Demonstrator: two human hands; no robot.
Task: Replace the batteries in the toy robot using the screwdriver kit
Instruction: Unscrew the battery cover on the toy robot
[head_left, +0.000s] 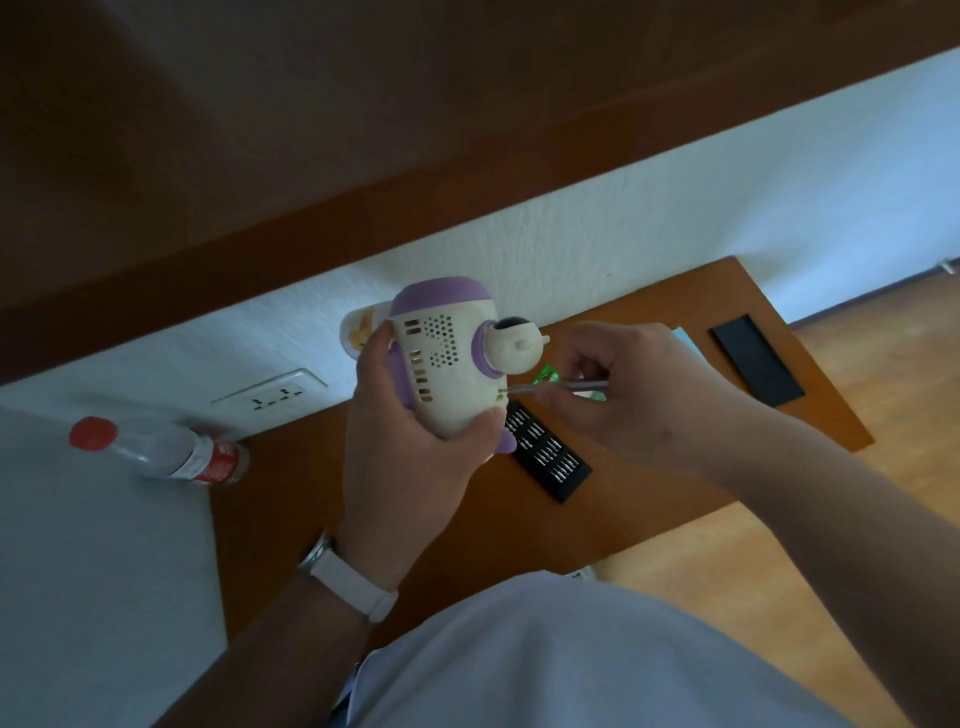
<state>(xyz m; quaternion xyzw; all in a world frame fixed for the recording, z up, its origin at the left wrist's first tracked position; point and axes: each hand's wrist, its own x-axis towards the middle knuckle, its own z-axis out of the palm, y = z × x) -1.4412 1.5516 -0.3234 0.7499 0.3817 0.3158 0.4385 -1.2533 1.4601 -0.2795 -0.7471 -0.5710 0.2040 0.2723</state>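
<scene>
Dim room, white wall, brown desk (675, 332) below me. My left hand (410, 441) grips the toy robot (447, 364) from beneath, lifted clear of the desk, back vents facing me. My right hand (634, 395) is pinched closed on the screwdriver (561, 387). The shaft runs level, right to left, its tip touching the robot's lower right edge, where I judge a screw sits. The bit tray (550, 457) lies on the desk just under both hands.
</scene>
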